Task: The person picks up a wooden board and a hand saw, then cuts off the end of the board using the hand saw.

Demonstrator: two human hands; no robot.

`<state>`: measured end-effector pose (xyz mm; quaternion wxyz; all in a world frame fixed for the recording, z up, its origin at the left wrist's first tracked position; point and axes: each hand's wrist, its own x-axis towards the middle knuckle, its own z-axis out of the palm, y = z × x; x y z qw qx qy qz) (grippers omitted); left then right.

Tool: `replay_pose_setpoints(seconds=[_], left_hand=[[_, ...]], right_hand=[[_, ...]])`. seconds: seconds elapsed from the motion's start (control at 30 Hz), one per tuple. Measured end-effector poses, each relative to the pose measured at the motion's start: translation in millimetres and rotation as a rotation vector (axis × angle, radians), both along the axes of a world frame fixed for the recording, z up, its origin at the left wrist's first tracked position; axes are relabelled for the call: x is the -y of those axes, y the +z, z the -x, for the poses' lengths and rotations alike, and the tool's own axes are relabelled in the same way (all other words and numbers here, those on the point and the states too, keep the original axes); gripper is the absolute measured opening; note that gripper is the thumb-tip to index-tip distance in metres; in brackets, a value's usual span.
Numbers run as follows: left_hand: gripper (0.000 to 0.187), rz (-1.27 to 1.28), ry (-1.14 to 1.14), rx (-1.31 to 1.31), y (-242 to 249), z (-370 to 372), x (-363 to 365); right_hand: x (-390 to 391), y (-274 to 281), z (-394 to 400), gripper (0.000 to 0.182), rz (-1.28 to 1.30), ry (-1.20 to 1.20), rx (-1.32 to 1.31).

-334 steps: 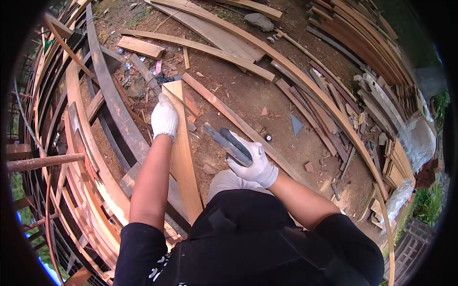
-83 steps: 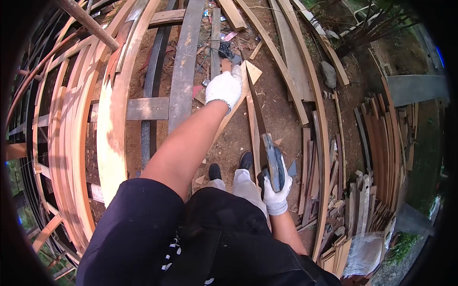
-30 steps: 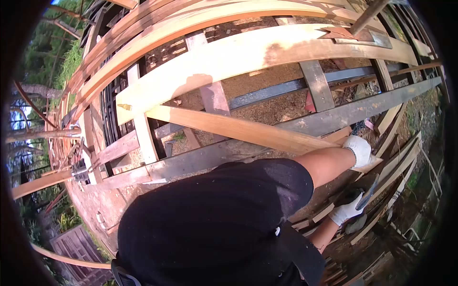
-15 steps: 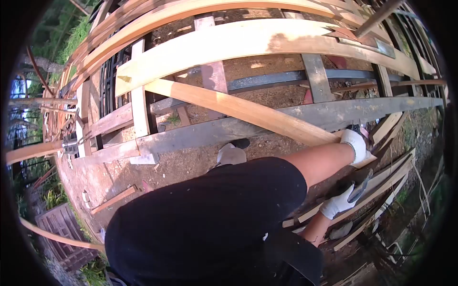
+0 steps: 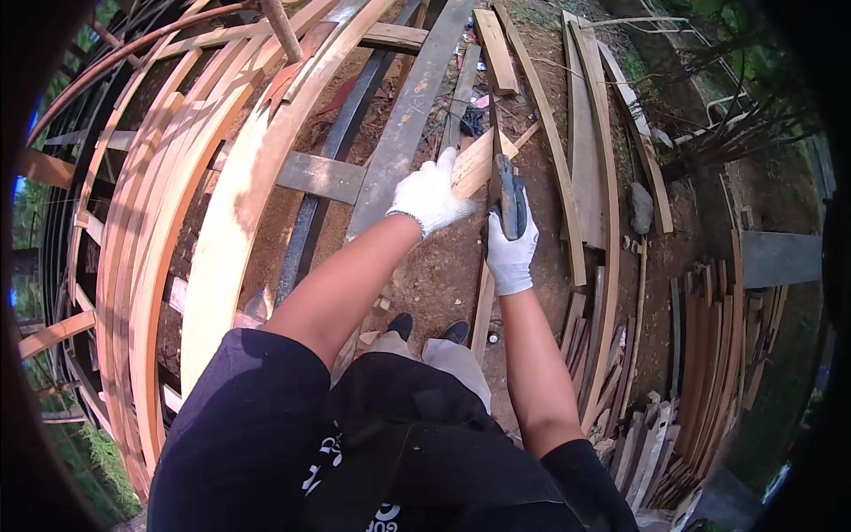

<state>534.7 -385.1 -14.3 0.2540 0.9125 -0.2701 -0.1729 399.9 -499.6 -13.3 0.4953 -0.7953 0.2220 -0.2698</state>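
My left hand (image 5: pixel 430 195), in a white knit glove, grips a light wooden plank (image 5: pixel 474 168), fingers pointing forward and thumb out to the side. The plank's short end sticks out to the right of this hand; the rest is hidden behind the hand and forearm. My right hand (image 5: pixel 512 253), in a white glove with dark finger coating, is closed around the handle of a handsaw. The saw's thin brown blade (image 5: pixel 496 120) appears nearly edge-on, pointing away from me and crossing the plank's end just right of my left hand.
A long grey beam (image 5: pixel 412 111) runs beside my left hand. Several pale boards (image 5: pixel 235 208) lie across the frame at left. Long planks (image 5: pixel 589 151) and a grey stone (image 5: pixel 641 208) are on the ground at right, with stacked wood strips (image 5: pixel 709 346) lower right.
My view has turned toward the right. The right hand, previously low beside the planks with fingers spread, is now up at the plank with the saw. My left hand stays on the plank.
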Motion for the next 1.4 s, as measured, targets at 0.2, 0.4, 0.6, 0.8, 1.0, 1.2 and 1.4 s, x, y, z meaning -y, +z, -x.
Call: replay_pose_setpoints(seconds=[0.2,0.4,0.6,0.8,1.0,1.2,1.4], left_hand=[[0.069,-0.060,0.074,0.003,12,10,-6],[0.075,-0.062,0.067,0.061,2,11,-3],[0.081,-0.076,0.047,0.035,1,15,-7],[0.077,-0.085,0.048,0.059,-5,11,-5],[0.075,-0.077,0.010,0.009,-6,15,-9],[0.077,-0.074,0.041,0.061,-3,4,1],[0.076,-0.090,0.044,0.008,-1,9,-1]], right_hand=[[-9,7,-13,0.062,0.109,-0.060,0.012],[-28,6,30,0.063,0.030,-0.108,0.011],[-100,36,192,0.068,-0.042,-0.116,-0.099],[-36,-13,51,0.062,0.069,-0.116,0.048],[-46,13,63,0.062,0.015,-0.135,-0.039],[-79,27,157,0.069,-0.045,-0.074,-0.032],[-4,8,-22,0.056,0.017,-0.117,0.046]])
